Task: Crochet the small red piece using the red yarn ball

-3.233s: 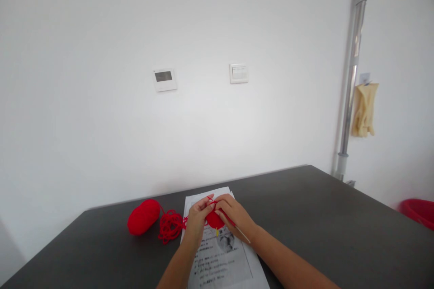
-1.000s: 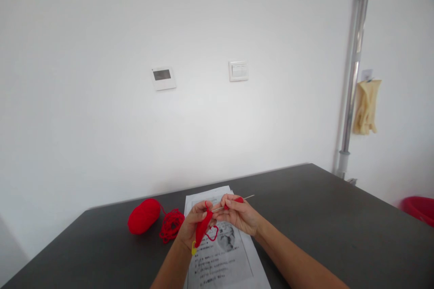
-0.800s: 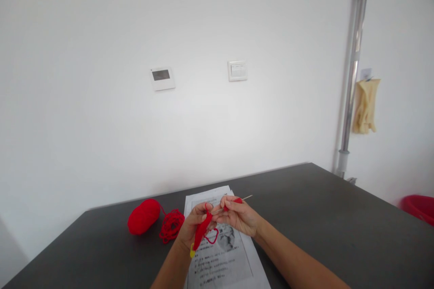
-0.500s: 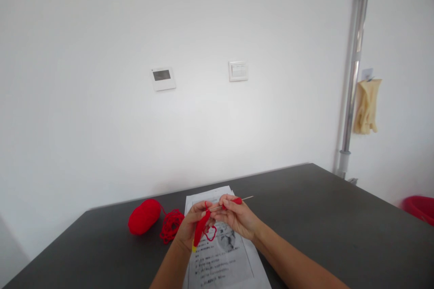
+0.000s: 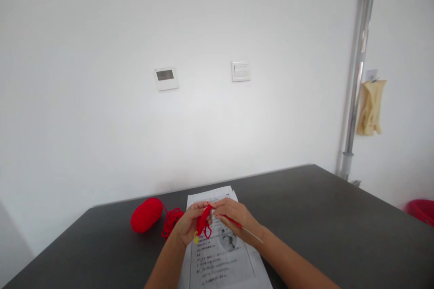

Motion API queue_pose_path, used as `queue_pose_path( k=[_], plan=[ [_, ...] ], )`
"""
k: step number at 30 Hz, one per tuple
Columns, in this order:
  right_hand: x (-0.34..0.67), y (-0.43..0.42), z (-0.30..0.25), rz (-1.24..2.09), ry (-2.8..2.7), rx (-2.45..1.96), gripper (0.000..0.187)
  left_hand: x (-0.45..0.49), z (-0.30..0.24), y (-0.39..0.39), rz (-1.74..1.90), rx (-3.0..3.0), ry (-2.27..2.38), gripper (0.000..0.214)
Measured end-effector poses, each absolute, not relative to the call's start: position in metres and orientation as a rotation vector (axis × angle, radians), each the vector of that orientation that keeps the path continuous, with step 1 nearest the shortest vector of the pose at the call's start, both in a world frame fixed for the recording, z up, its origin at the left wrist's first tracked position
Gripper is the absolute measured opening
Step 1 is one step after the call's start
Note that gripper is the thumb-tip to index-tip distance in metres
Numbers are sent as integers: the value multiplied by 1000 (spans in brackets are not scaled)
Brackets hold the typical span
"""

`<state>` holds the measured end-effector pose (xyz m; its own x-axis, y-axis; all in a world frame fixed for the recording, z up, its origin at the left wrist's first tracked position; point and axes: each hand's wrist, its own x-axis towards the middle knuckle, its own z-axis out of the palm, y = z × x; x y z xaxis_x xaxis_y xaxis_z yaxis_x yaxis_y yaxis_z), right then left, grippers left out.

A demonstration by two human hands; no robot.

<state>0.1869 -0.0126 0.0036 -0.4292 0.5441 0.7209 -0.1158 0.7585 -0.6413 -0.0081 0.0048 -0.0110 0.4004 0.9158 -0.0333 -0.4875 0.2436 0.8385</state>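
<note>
My left hand (image 5: pixel 191 223) is closed on a small piece of red crochet work (image 5: pixel 202 220), with a yellow stitch marker (image 5: pixel 196 237) hanging at its lower end. A short loop of red yarn dangles beside it. In my right hand (image 5: pixel 237 216) is a crochet hook (image 5: pixel 246 229) with a red grip and a thin metal shaft pointing down to the right. The fingertips of both hands meet at the top of the red piece, where the hook's tip is hidden. Printed sheets (image 5: pixel 224 259) lie beneath my hands.
To the left sit a red yarn ball (image 5: pixel 147 215) and a loose tangle of red yarn (image 5: pixel 172 221) on the dark table (image 5: pixel 305 216). Behind the table rises a white wall. Pale gloves (image 5: pixel 371 107) hang beside a metal pole (image 5: pixel 357 76), and a red basin (image 5: pixel 421 210) stands far right.
My right hand has turned, so the hook's free end now points down to the right instead of up. The red piece is tilted more upright, and its yellow marker shows more fully.
</note>
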Motion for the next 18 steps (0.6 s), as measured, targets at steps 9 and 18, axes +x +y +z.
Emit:
queue_pose_path(
  k=[9,18],
  plan=[
    [192,-6,4,412,-2092,-315,21,-2,-6,1,1000,885,625,22],
    [185,-6,2,452,-2021,-476,21,-2,-5,1,1087,959,704,16]
  ],
)
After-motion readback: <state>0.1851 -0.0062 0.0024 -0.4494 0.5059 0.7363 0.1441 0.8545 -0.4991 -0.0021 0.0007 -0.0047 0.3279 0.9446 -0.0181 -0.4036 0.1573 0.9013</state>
